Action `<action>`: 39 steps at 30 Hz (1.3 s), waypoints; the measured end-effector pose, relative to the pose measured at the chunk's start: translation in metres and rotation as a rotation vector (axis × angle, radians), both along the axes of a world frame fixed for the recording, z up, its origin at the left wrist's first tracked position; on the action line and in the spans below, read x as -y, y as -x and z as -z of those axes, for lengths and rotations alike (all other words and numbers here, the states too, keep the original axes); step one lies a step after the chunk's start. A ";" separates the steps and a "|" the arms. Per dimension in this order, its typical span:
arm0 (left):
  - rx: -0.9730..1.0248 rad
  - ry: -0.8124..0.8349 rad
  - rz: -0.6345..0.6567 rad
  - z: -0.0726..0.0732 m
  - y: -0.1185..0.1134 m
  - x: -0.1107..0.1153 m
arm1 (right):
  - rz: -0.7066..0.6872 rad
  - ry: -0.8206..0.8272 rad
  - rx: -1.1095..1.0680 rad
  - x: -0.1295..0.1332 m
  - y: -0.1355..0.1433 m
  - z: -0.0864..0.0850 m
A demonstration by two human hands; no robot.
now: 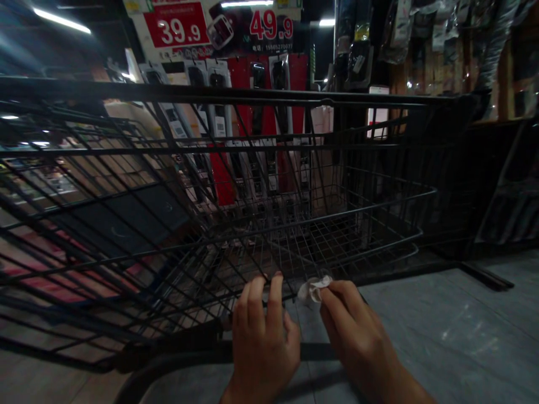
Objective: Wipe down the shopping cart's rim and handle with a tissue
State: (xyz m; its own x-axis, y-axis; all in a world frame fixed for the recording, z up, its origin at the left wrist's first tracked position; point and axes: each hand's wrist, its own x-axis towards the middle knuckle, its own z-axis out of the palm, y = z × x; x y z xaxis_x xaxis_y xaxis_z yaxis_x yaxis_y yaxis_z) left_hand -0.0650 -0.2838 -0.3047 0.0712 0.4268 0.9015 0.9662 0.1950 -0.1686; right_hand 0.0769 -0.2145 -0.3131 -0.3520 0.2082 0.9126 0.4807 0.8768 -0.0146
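L hand point(264, 331) at cart point(236, 94) lower edge, fingers apart; R hand point(357, 326) fingers clamped on crumpled wht scrap point(316, 289).

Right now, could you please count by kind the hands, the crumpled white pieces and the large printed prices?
Hands (left hand, right hand): 2
Crumpled white piece: 1
Large printed prices (39.9, 49.9): 2
Total: 5
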 end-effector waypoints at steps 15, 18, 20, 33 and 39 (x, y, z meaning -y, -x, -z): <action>-0.018 -0.094 -0.077 0.000 -0.005 -0.009 | 0.030 0.018 -0.197 -0.010 -0.019 -0.024; -0.032 -0.094 -0.069 -0.002 -0.005 -0.008 | 0.031 0.036 -0.161 -0.013 -0.015 -0.019; -0.038 -0.091 -0.065 -0.003 -0.004 -0.007 | 0.018 0.057 -0.135 -0.013 -0.016 -0.015; -0.089 -0.099 -0.044 0.002 0.006 -0.006 | -0.008 0.096 -0.185 -0.006 -0.038 -0.021; -0.071 -0.095 -0.046 0.007 0.007 -0.004 | 0.048 -0.009 -0.234 -0.013 -0.032 -0.030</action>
State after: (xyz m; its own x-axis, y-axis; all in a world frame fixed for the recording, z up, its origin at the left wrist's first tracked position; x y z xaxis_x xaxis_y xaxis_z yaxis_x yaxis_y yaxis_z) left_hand -0.0722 -0.2796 -0.3114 0.1188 0.3440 0.9314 0.9421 0.2571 -0.2151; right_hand 0.1094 -0.2019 -0.2826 -0.1206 0.2109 0.9700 0.5062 0.8536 -0.1227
